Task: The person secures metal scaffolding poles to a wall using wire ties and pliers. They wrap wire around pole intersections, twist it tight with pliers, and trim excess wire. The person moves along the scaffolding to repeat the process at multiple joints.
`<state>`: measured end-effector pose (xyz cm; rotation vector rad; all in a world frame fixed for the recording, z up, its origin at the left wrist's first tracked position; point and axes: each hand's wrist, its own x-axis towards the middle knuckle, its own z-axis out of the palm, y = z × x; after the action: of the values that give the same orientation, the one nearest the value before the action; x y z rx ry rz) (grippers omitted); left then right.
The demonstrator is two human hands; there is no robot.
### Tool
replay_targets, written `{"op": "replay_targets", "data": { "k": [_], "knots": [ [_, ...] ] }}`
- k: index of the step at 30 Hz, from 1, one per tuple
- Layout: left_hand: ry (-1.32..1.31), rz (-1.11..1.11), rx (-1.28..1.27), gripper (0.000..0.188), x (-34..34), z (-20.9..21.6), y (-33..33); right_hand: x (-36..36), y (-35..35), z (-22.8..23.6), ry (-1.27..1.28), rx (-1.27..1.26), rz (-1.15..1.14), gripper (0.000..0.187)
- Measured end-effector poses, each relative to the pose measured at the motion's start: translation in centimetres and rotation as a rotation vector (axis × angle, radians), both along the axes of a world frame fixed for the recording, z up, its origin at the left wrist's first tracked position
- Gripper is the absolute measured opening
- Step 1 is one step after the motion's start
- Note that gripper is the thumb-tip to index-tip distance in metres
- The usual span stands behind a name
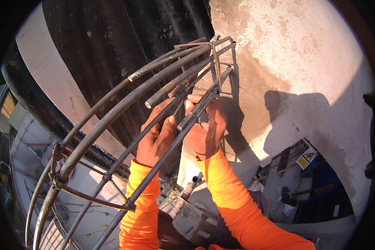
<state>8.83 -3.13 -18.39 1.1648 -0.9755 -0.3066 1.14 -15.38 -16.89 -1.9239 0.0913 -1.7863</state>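
A cage of long steel reinforcing bars (125,109) runs from the lower left up to a concrete wall. My left hand (155,135) is between the lower bars, thumb and fingers closed on a short thin tie wire (178,110). Just to its right, my right hand (208,130) is curled beside the lowest pair of bars. Its fingertips are pinched together behind a bar, and the bars hide what they hold, if anything. A square steel stirrup (217,66) surrounds the bars near the wall. Another stirrup (96,203) is tied around them lower left.
The rough concrete wall (304,54) rises on the right, with dark panels (93,41) at upper left. Cut bar ends (149,104) stick out near my hands. Far below, to the right, are an opening (321,196) and a yellow warning sign (306,158).
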Motion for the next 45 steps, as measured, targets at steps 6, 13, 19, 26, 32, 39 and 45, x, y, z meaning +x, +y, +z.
{"op": "replay_targets", "data": {
  "k": [6,13,19,26,32,39,45],
  "knots": [
    [0.039,0.03,0.057,0.042,2.3,-2.1,0.0,-0.4,0.4,-0.2,0.013,0.115,0.028,0.017],
    [-0.188,-0.051,-0.02,0.061,5.0,-3.0,0.3,-0.2,1.2,-0.1,0.029,-0.086,-0.188,0.023],
    [-0.162,-0.001,0.007,0.058,4.6,-3.2,0.2,-0.5,0.6,-0.2,0.175,-0.199,-0.308,0.02],
    [-0.101,-0.015,0.111,0.05,3.0,-1.9,0.8,-1.0,0.0,-0.1,0.163,-0.236,-0.217,0.034],
    [-0.021,-0.052,-0.045,0.052,1.8,-0.9,-0.4,-0.7,0.1,0.2,0.114,-0.197,-0.158,0.022],
    [-0.05,-0.137,-0.094,0.06,1.8,-0.5,-0.9,0.3,0.1,-0.3,0.056,-0.194,-0.198,0.032],
    [-0.219,0.213,0.133,0.05,2.9,0.2,-0.2,0.8,-0.2,-0.3,0.013,-0.234,-0.249,0.029]
  ]
}}
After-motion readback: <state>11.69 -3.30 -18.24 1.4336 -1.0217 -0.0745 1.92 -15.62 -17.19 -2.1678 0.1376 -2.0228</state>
